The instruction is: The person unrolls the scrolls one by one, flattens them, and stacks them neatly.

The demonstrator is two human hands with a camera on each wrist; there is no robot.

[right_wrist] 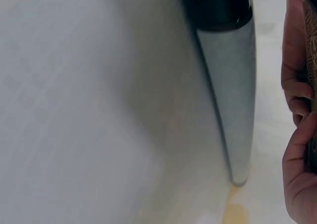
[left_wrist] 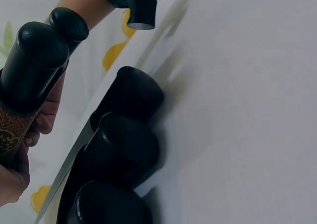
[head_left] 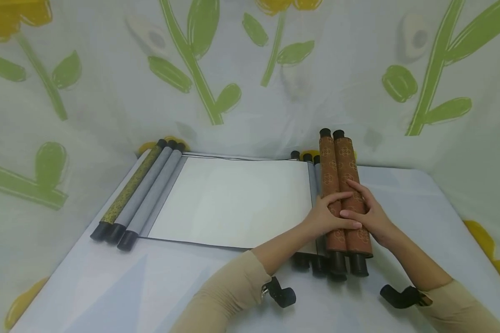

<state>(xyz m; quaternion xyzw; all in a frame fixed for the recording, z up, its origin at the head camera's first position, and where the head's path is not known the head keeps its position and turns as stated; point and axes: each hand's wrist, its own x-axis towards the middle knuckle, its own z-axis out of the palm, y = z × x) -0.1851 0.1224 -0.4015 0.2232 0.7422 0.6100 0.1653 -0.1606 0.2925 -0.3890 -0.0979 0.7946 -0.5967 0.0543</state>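
Two brown patterned hanging scrolls [head_left: 330, 173] with black end knobs stand side by side at the right, raised over the right ends of the scrolls on the table. My left hand [head_left: 326, 216] holds the pair from the left, its fingers reaching across them. From the right, my right hand [head_left: 372, 217] grips the same pair, with the thumbs close together. Black knobs [left_wrist: 37, 60] of the held scrolls show large in the left wrist view. In the right wrist view, fingers [right_wrist: 297, 55] lie along the edge of a patterned roll.
An unrolled scroll with a blank white sheet [head_left: 233, 199] lies across the table [head_left: 183, 286]. Several rollers sit at its left, two grey [head_left: 156, 189] and one gold-patterned [head_left: 135, 182]. Black roller ends [left_wrist: 124, 149] stick out under the held pair. A flowered cloth [head_left: 300, 106] hangs behind.
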